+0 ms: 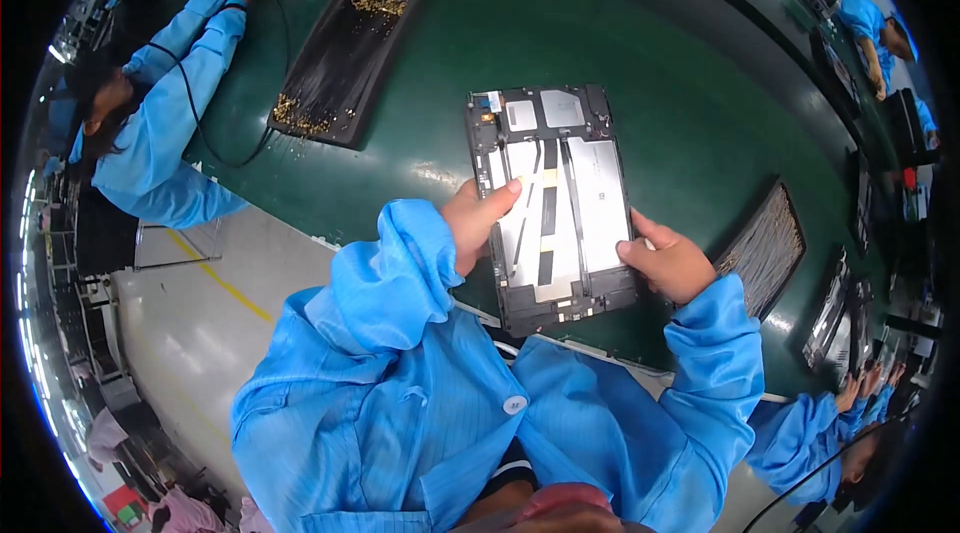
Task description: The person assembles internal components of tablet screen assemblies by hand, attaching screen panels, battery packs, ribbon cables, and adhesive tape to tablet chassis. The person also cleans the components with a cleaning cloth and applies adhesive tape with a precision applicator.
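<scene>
I have the tablet (553, 213) with its inside bared, at the near edge of the green table (450, 43), right in front of me; I can't tell whether any of it rests there. My left hand (474, 225) pinches its left side, thumb lying over the inner face and the other fingers mostly hidden. My right hand (674, 261) pinches the right side lower down, thumb at the rim and a finger along the edge.

As I judge it, the work is partway: the silver panel (605, 203), the shields (562, 108) and the long dark cables run in place, while no cover lies over them, so closing it up seems left. Whether every cable is plugged in, I can't tell.

The bared side faces up toward me. Its long axis runs away from me across the table, the far end leaning slightly left. The shields sit at that far end, the black band (560, 305) at the end nearest me. Which end is the tablet's top, I can't tell.
</scene>
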The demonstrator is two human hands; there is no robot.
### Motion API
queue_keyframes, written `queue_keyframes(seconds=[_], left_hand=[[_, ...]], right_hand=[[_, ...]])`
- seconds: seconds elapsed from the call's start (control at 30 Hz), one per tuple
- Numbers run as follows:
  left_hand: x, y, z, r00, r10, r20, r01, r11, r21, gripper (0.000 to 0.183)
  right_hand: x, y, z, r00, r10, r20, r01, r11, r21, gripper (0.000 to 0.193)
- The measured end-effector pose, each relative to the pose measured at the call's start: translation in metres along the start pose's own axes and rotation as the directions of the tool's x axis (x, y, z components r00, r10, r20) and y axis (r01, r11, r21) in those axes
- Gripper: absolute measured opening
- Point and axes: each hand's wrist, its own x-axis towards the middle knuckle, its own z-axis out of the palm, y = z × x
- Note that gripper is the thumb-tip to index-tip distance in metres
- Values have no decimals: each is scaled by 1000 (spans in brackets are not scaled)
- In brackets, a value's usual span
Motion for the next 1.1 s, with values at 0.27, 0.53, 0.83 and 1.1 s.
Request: queue_keyframes(seconds=[0.27, 0.53, 0.83, 1.1], left_hand=[[5, -21, -13, 966, 63, -252, -58, 998, 27, 48], [-5, -31, 28, 947, -195, -254, 214, 976, 48, 59], [5, 54, -47, 608, 730, -313, -242, 547, 802, 29], [54, 126, -144, 539, 812, -226, 512, -102, 853, 29]], right_hand=[[-35, 15, 37, 764, -2, -646, 187, 958, 219, 46], [-82, 41, 79, 961, -144, 235, 58, 939, 339, 38], [-30, 19, 109, 983, 73, 165, -150, 843, 517, 35], [-24, 12, 114, 985, 78, 155, -151, 825, 545, 38]])
